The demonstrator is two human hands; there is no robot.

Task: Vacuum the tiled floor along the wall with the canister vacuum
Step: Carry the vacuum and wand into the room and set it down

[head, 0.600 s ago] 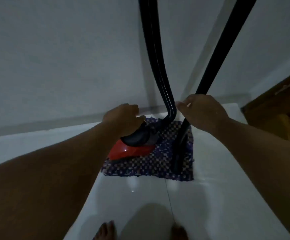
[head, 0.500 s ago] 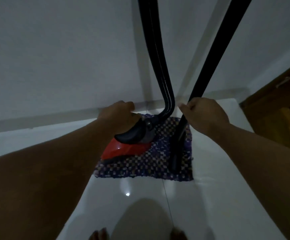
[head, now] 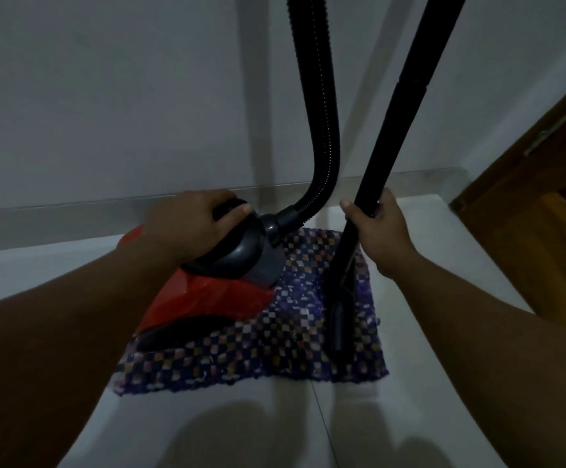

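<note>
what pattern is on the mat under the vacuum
The mat has a small checkered weave, purple with pale squares, seen in the head view.

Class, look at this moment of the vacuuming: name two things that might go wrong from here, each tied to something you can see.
1. The nozzle rests on the loose checked mat, not the tiles; suction might grab or bunch it.
2. The left hand grips the red vacuum by its handle while the right hand holds the wand. The hose loops between them and may snag or tug.

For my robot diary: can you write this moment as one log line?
left hand: grips vacuum canister handle | right hand: holds wand | nozzle: over checkered mat
</note>
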